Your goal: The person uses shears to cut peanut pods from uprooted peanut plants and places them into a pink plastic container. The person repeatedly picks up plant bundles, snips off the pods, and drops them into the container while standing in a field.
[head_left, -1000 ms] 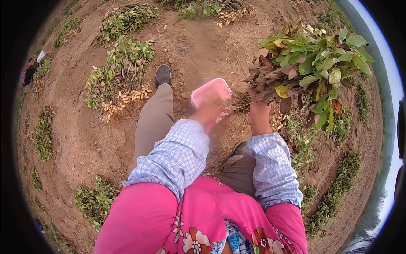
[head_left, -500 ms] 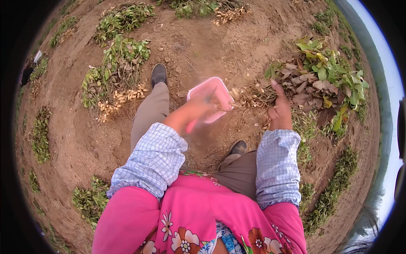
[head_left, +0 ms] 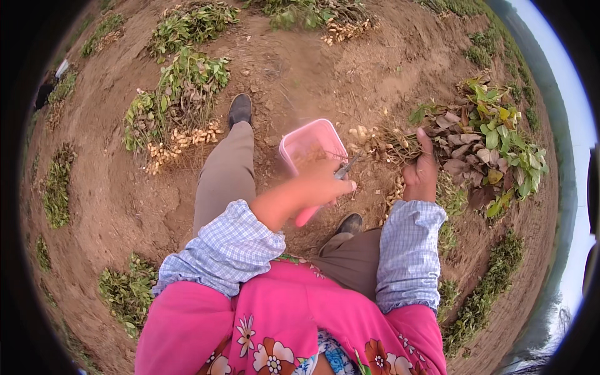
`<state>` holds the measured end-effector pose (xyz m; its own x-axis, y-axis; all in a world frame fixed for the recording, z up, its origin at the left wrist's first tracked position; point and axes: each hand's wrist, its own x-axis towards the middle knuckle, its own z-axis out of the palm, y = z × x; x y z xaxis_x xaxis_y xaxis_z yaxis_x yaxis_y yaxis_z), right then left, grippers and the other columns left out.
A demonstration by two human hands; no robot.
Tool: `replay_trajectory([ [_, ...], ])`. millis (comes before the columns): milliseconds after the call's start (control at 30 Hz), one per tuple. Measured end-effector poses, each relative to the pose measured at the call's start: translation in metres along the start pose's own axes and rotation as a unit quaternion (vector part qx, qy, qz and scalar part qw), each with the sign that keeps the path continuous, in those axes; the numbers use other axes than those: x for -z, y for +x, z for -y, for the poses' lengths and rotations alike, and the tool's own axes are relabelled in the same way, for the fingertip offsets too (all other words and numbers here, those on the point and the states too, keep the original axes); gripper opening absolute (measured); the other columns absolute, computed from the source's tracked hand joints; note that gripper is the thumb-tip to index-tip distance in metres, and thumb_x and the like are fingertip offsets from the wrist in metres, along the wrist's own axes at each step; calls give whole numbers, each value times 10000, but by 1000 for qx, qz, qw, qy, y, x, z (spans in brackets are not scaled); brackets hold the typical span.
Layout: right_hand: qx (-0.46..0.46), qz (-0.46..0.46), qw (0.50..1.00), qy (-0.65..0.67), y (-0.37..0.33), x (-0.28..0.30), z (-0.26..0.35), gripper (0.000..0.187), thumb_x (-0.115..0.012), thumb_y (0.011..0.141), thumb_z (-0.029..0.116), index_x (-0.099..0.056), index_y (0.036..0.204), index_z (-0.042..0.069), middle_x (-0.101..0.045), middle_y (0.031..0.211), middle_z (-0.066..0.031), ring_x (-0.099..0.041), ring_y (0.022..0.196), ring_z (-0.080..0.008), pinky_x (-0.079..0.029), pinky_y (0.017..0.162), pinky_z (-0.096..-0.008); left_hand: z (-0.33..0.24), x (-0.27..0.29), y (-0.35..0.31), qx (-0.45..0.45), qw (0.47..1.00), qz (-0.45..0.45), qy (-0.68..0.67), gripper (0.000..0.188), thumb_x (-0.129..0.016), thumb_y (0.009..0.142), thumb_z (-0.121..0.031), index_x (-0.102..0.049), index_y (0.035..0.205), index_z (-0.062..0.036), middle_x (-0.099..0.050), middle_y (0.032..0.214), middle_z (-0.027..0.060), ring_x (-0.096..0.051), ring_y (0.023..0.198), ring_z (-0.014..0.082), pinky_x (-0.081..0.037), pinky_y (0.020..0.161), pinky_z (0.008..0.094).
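Note:
My left hand (head_left: 322, 182) is closed around pruning shears (head_left: 345, 167) with dark metal blades and a pinkish-red handle that sticks out below the fist. Their blades point right, toward the roots of an uprooted peanut plant bundle (head_left: 478, 140). My right hand (head_left: 421, 167) grips this bundle by its stems, thumb up. Pale peanut pods (head_left: 369, 140) hang at its root end, with the leaves spreading to the right. Partly behind my left hand, a pink plastic tub (head_left: 312, 134) stands on the soil; the hand hides its near side.
More peanut plants (head_left: 181, 103) lie at the left with pods showing, and another heap (head_left: 331, 15) is at the far side. My shoes (head_left: 240, 110) stand on brown soil on both sides of the tub. Rows of low plants (head_left: 487, 294) run along the right.
My left hand has come from over the tub toward its near right side, bringing the shears closer to the pods. The right hand keeps hold of the peanut plants, shifted slightly right.

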<state>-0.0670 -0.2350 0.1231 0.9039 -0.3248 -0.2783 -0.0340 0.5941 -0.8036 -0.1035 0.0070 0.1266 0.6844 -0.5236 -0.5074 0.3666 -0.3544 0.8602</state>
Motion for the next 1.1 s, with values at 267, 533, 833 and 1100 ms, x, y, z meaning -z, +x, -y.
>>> replay_trajectory([
  [267, 32, -6, 999, -30, -15, -16, 6, 346, -760, 768, 171, -593, 1058, 81, -661, 906, -57, -661, 822, -205, -587, 699, -369, 2, -12, 8, -30, 982, -78, 169, 420, -644, 818, -373, -581, 982, 9, -640, 836, 171, -636, 759, 288, -497, 698, 400],
  [533, 28, 55, 998, -17, -12, -9, 3, 240, -728, 792, 122, -604, 981, 42, -658, 879, -85, -658, 857, -209, -572, 746, -349, -22, -2, -3, -29, 948, -104, 301, 437, -622, 800, -400, -610, 966, 3, -656, 892, 207, -634, 883, 377, -492, 794, 438],
  [833, 10, 82, 996, -34, -19, -17, 3, 252, -711, 796, 68, -576, 1009, 55, -626, 827, -57, -628, 829, -222, -500, 913, -411, -17, 11, 19, 5, 966, -17, 256, 469, -587, 807, -375, -638, 1001, 48, -661, 911, 214, -650, 877, 349, -496, 806, 418],
  [1100, 15, 110, 992, -62, -18, -15, 0, 306, -717, 797, 100, -570, 1058, 36, -654, 870, -80, -661, 821, -208, -573, 705, -345, -19, 10, 32, 13, 966, 6, 258, 423, -613, 814, -384, -617, 866, 36, -658, 753, 170, -649, 588, 235, -519, 609, 374],
])
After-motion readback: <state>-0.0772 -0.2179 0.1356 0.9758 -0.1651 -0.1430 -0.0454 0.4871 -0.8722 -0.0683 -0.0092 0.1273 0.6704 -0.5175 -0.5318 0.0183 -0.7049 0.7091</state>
